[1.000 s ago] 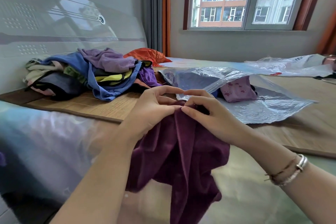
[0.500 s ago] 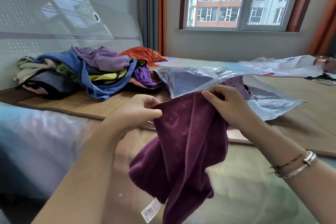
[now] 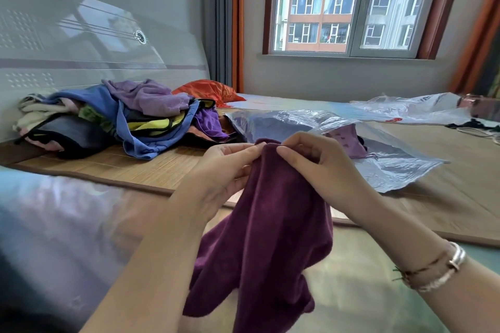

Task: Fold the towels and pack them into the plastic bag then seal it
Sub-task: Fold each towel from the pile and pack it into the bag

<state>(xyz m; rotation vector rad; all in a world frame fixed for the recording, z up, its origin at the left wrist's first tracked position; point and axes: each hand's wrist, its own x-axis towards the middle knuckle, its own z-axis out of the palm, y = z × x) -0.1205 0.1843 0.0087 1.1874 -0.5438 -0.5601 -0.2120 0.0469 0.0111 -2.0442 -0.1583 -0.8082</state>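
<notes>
A dark purple towel [image 3: 265,238] hangs in front of me over the bed's edge. My left hand [image 3: 219,178] and my right hand [image 3: 322,170] pinch its top edge close together, fingertips almost meeting. Behind them on the bamboo mat [image 3: 135,167] lies a clear plastic bag [image 3: 389,167] with a lilac patterned towel [image 3: 346,140] inside. A heap of unfolded towels [image 3: 140,116] in blue, lilac, yellow and black lies at the back left.
An orange cloth [image 3: 208,90] sits behind the heap by the curtain. A second crumpled plastic bag [image 3: 411,109] lies at the back right, with cables [image 3: 476,130] beside it. The grey headboard [image 3: 81,48] runs along the left.
My hands had spread the towel's top edge apart, then came back together at one point. The towel now hangs bunched and its white label is out of sight.
</notes>
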